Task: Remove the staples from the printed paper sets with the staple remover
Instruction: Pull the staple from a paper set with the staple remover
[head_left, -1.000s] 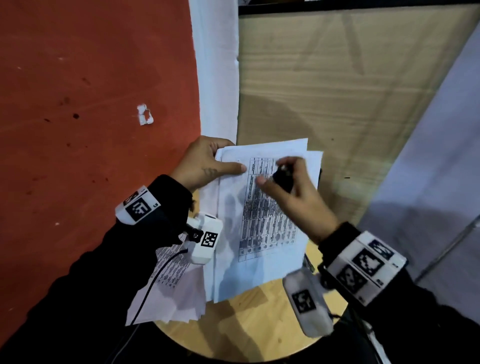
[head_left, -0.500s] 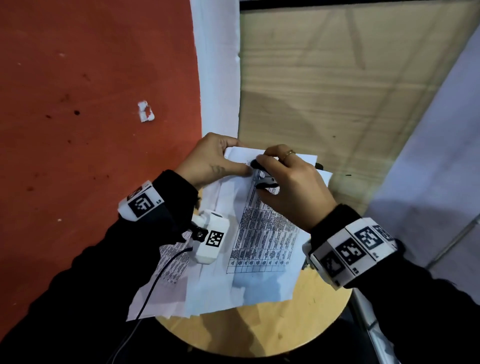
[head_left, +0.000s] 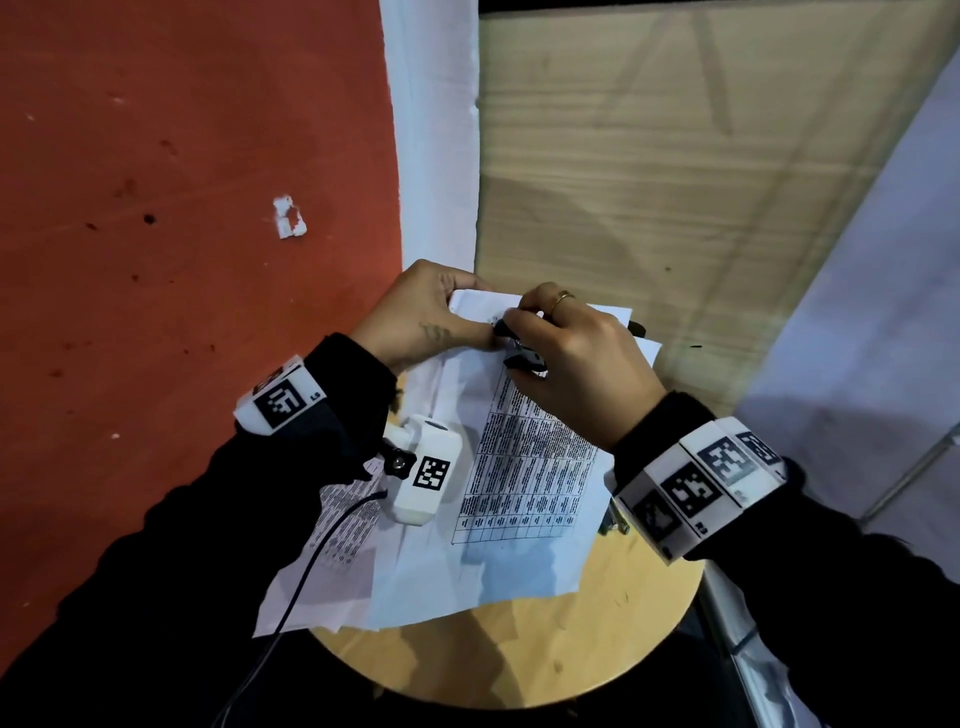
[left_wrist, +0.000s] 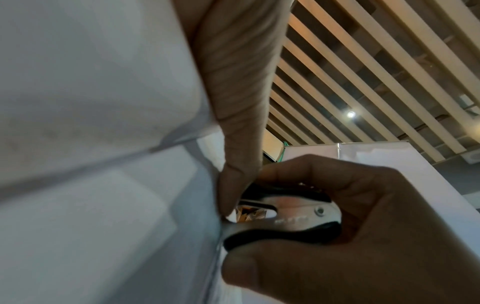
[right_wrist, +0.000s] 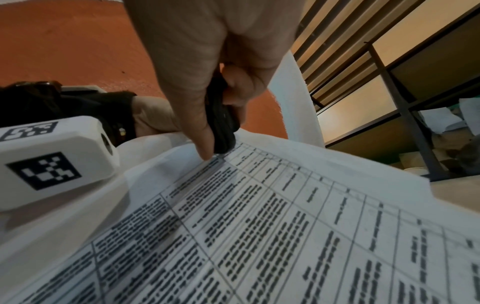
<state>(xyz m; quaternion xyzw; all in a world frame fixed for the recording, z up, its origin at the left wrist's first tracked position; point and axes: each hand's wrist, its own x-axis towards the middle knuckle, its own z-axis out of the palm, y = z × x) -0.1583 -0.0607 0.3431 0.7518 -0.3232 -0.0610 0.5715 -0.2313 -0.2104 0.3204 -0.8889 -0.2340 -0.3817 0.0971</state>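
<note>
A stapled paper set (head_left: 524, 467) printed with a table lies on top of the round wooden stool (head_left: 519, 654). My left hand (head_left: 467, 312) pinches its far left corner, thumb (left_wrist: 239, 123) on top and fingers behind. My right hand (head_left: 519, 338) grips the black and metal staple remover (head_left: 519, 349), its jaws set against the paper right beside the left thumb. In the left wrist view the staple remover (left_wrist: 285, 218) is squeezed between thumb and fingers, its metal tips at the paper's edge. The staple itself is hidden. In the right wrist view the staple remover (right_wrist: 221, 123) touches the printed sheet (right_wrist: 259, 226).
More printed sheets (head_left: 337, 545) lie under the set and hang over the stool's left edge. A white paper scrap (head_left: 288, 223) lies on the red floor. A wooden panel (head_left: 649, 156) stands behind the stool. A small dark object (head_left: 636, 328) peeks out behind the papers.
My right hand has carried the staple remover from the middle of the sheet to the far left corner, up against the left thumb. The paper set has turned slightly.
</note>
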